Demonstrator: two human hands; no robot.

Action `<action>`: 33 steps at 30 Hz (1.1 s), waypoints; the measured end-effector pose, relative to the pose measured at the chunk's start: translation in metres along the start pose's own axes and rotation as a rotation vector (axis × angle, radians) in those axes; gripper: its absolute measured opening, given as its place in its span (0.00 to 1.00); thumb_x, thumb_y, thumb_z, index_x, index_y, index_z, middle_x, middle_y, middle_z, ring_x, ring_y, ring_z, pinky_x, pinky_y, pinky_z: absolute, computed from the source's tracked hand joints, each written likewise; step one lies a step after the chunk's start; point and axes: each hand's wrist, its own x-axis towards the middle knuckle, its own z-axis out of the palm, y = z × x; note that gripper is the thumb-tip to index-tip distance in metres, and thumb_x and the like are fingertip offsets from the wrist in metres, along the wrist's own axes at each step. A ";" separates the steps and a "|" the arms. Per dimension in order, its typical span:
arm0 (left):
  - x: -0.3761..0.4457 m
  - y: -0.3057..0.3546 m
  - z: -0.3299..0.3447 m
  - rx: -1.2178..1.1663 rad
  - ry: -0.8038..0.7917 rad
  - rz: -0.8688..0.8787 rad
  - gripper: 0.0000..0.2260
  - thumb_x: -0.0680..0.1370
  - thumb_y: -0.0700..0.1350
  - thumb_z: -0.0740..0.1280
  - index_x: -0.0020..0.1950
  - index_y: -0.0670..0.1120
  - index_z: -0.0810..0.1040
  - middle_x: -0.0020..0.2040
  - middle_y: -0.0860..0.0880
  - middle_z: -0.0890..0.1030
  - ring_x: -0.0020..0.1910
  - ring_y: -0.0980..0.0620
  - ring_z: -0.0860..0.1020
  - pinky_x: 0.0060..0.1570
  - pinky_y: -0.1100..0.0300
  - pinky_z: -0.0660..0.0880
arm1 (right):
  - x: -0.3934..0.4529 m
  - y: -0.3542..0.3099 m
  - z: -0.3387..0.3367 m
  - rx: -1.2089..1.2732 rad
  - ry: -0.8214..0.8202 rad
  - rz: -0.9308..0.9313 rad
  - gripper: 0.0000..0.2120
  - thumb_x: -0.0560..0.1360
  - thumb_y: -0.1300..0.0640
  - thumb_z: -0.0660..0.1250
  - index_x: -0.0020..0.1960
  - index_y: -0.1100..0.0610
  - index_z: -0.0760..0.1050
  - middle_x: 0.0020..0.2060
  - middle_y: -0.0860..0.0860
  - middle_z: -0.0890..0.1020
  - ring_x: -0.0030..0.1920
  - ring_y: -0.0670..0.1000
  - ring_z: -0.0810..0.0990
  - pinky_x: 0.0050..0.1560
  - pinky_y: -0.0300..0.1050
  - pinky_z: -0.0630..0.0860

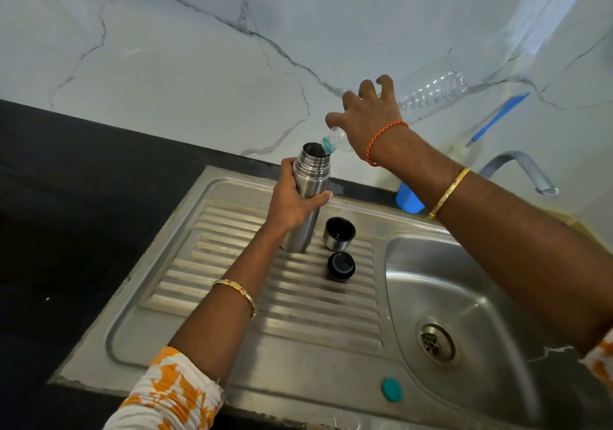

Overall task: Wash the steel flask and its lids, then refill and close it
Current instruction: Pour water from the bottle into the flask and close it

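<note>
In the head view, the steel flask (306, 197) is being held upright on the ribbed draining board (232, 283) of the sink (464, 297), with the left hand (293, 199) wrapped around its body just below the open mouth. A clear plastic bottle (428, 92) is being gripped by the right hand (368, 121) and is being tilted, its neck touching the rim of the flask mouth. Just beside the flask base, the steel cup lid (339, 233) is being kept mouth-up, and the black stopper (341, 266) is lying just in front of it. A teal bottle cap (392, 389) is resting on the sink's front edge. A tap (524, 170) and a blue cup (409, 199) are being shown behind the right forearm.
</note>
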 end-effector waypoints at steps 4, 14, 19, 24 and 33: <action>0.000 0.000 0.001 0.010 0.002 -0.005 0.32 0.67 0.41 0.79 0.63 0.50 0.63 0.54 0.56 0.75 0.48 0.62 0.77 0.44 0.72 0.74 | 0.002 0.000 -0.009 -0.042 -0.045 -0.015 0.27 0.74 0.54 0.68 0.70 0.46 0.63 0.70 0.58 0.64 0.72 0.63 0.57 0.71 0.62 0.50; 0.001 0.000 -0.001 0.024 -0.003 -0.022 0.34 0.67 0.41 0.79 0.66 0.47 0.64 0.56 0.53 0.75 0.49 0.59 0.77 0.46 0.69 0.76 | 0.008 -0.004 -0.025 -0.095 -0.164 -0.040 0.29 0.75 0.51 0.66 0.72 0.49 0.60 0.69 0.59 0.64 0.70 0.61 0.62 0.69 0.59 0.56; -0.005 0.002 -0.005 0.099 0.017 -0.079 0.46 0.62 0.53 0.81 0.72 0.51 0.57 0.63 0.49 0.74 0.63 0.47 0.74 0.62 0.49 0.75 | -0.016 0.015 -0.007 0.398 -0.114 0.183 0.35 0.69 0.63 0.69 0.72 0.51 0.57 0.67 0.62 0.62 0.65 0.64 0.67 0.65 0.59 0.63; -0.047 0.031 -0.004 0.150 0.287 -0.068 0.45 0.67 0.47 0.78 0.76 0.46 0.54 0.71 0.45 0.63 0.71 0.47 0.61 0.71 0.52 0.62 | -0.077 0.010 0.037 1.389 0.048 0.498 0.37 0.60 0.58 0.79 0.63 0.55 0.64 0.57 0.58 0.70 0.48 0.56 0.76 0.55 0.51 0.76; -0.124 0.064 0.020 0.162 -0.438 -0.192 0.31 0.65 0.54 0.79 0.61 0.57 0.68 0.51 0.63 0.78 0.48 0.68 0.78 0.45 0.73 0.73 | -0.148 -0.070 0.071 2.190 0.116 0.816 0.26 0.63 0.63 0.78 0.56 0.61 0.69 0.44 0.52 0.81 0.40 0.42 0.82 0.40 0.36 0.77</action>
